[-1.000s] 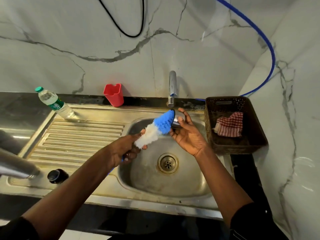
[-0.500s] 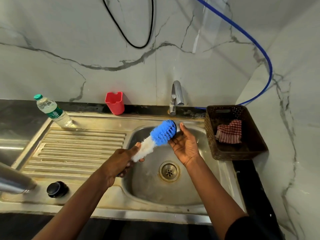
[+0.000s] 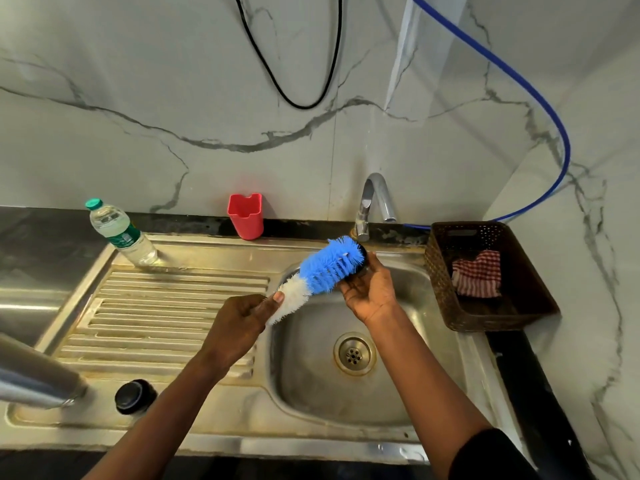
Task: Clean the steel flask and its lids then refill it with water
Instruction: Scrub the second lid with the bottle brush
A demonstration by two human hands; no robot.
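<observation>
Since the brush (image 3: 329,268) hides most of it, lid (image 3: 360,271): a small dark cap above the far rim of the sink bowl (image 3: 311,393), with only its edge showing.
right hand (image 3: 370,292): palm up over the sink bowl, fingers curled round the lid from beneath.
left hand (image 3: 239,323): over the left rim of the sink bowl, fingers wrapped round the brush handle, thumb against the white bristles.
brush: blue bristle head pressed onto the lid; the bristles look soft and bend easily.
lid handling: likely light and rigid, slick if wet; best held by its rim with the thumb opposed, so brush pressure cannot tip it out.
flask (image 3: 34,379): steel, lying on its side well left of the sink bowl, partly out of frame; probably light if empty, hard, smooth and apt to roll; take it round the body near the mouth.
second lid (image 3: 133,396): black, flat on the steel left of the sink bowl, near the flask's mouth; small, easy to pinch by its edge.
tap (image 3: 372,199): behind the sink bowl; no water seen running.
</observation>
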